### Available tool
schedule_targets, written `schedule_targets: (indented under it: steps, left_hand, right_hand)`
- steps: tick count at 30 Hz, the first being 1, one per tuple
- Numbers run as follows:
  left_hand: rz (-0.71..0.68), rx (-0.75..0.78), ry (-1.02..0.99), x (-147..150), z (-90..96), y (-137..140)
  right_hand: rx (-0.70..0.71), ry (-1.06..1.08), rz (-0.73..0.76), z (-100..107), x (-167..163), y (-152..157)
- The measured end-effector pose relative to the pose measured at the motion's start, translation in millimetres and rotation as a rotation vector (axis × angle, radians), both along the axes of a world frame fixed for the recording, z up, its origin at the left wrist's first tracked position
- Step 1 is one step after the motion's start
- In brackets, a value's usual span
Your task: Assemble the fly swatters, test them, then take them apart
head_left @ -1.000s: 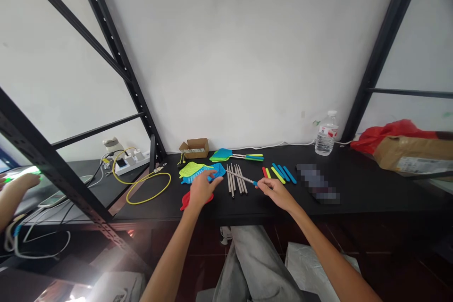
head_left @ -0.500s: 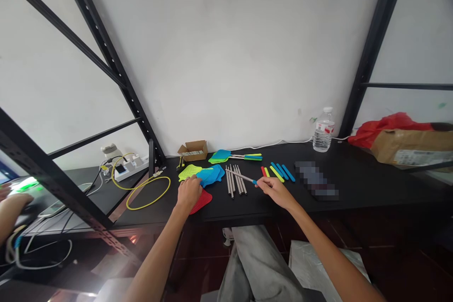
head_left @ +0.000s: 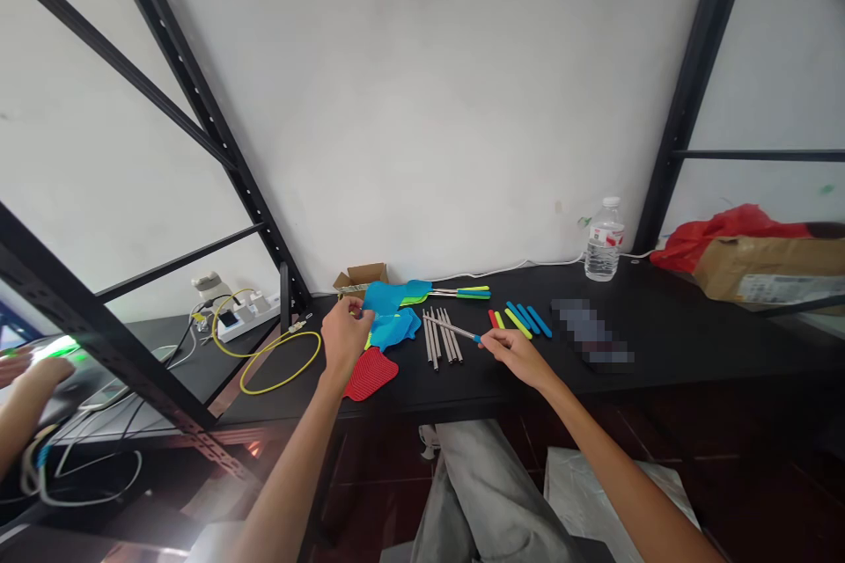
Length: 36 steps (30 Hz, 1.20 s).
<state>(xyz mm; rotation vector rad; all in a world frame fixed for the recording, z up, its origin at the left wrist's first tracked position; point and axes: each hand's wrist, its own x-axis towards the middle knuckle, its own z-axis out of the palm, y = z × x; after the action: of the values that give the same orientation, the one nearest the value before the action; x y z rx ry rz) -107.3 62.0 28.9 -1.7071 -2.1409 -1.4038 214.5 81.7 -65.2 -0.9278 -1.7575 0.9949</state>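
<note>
My left hand (head_left: 346,332) pinches a blue fly swatter head (head_left: 383,297), raised above the pile. Beneath it lie more blue swatter heads (head_left: 396,331), with a bit of yellow-green showing. A red swatter head (head_left: 372,373) is near the table's front edge, by my left wrist. My right hand (head_left: 516,354) is closed around the blue handle of a thin metal rod (head_left: 455,331), whose bare end points left over several loose metal rods (head_left: 433,343). Right of that hand are loose blue handles (head_left: 529,319), yellow handles (head_left: 518,323) and a red one (head_left: 492,319).
Assembled fly swatters (head_left: 455,292) lie at the back beside an open cardboard box (head_left: 367,274). A water bottle (head_left: 603,242) stands at right, near a wrapped package (head_left: 769,268). A yellow cable (head_left: 281,361) loops at left. Another person's hand (head_left: 49,374) is far left.
My left hand has lifted a blue swatter head off the pile, moving slightly up and back. My right hand and its rod stay nearly still.
</note>
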Motion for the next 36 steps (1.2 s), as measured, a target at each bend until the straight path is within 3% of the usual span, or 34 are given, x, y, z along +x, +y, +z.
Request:
schedule_targets:
  steps: [4, 5, 7, 9, 13, 25, 36]
  left_hand:
    - [-0.301, 0.073, -0.959, 30, -31.3, 8]
    - [-0.32, 0.085, -1.155, 39, -41.5, 8]
    - [-0.325, 0.07, -1.405, 55, -60.2, 7]
    - [-0.354, 0.06, -1.518, 65, -74.2, 4]
    - [-0.495, 0.07, -1.553, 71, -85.0, -4]
    - [-0.667, 0.108, -1.504, 70, -88.1, -10]
    - [-0.655, 0.12, -1.507, 72, -88.0, -9]
  right_hand:
    - [-0.001, 0.011, -0.002, 0, 0, 1]
    - [-0.004, 0.014, -0.002, -1, 0, 1]
    - [-0.013, 0.014, -0.001, -1, 0, 2]
    - [-0.015, 0.007, -0.001, -2, 0, 2]
    - [-0.003, -0.007, -0.011, -2, 0, 2]
    - [0.0, -0.033, 0.004, 0, 0, -1]
    - [-0.018, -0.026, 0.012, 2, 1, -2]
